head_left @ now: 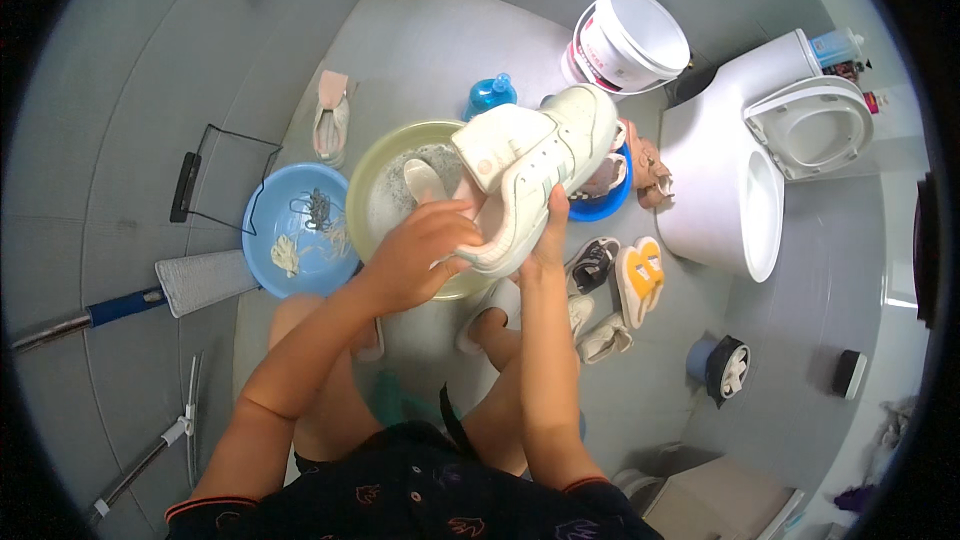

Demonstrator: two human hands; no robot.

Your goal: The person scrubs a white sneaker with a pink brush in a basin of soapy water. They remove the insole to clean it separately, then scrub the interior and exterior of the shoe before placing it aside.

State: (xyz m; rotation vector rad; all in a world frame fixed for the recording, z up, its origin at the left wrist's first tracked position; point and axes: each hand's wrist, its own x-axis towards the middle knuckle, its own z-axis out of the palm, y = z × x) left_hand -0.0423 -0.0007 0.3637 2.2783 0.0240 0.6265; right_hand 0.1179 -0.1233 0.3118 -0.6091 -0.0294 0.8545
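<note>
Both my hands hold a white sneaker (545, 165) above a pale green basin (362, 190) of sudsy water. The sneaker has no laces, and its wide tongue is folded out to the left. My left hand (425, 245) is closed at the heel opening, its fingertips partly inside. Along the sole's right side, my right hand (546, 240) grips with the thumb up; its other fingers are hidden behind the shoe. A whitish, rounded object (424, 180) rests in the basin, its kind unclear. Left of it, a light blue basin (262, 265) holds grey laces (318, 210) and white laces (286, 254).
Another white shoe (331, 130) lies at the far left. Behind the basin stand a blue bottle (490, 97) and a white bucket (640, 40). Right are a blue tub (605, 208) of shoes, yellow sandals (638, 285), several other shoes and a toilet (720, 180). A flat mop (205, 282) leans left.
</note>
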